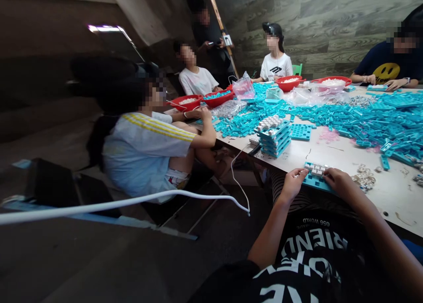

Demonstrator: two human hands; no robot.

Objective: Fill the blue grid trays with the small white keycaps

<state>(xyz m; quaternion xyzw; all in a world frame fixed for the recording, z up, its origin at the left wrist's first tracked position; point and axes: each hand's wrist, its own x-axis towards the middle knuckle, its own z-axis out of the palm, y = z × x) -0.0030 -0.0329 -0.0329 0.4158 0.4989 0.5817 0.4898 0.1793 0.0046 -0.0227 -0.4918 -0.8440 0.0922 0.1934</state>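
A blue tray with square holes lies at the table's near edge, several white key-like pieces set along its far part. My left hand holds the tray's left side, its fingers closed on the corner. At the right side, my right hand has its fingers bent together at the white pieces; whether a piece is between them is too small to tell. Small pale loose pieces lie right of my right hand. Farther left stands a stack of blue trays, white pieces on top.
Heaps of blue parts cover much of the table. Red bowls and plastic bags stand behind. A person sits close at the left; others are around the far side. A white cable crosses the lower left.
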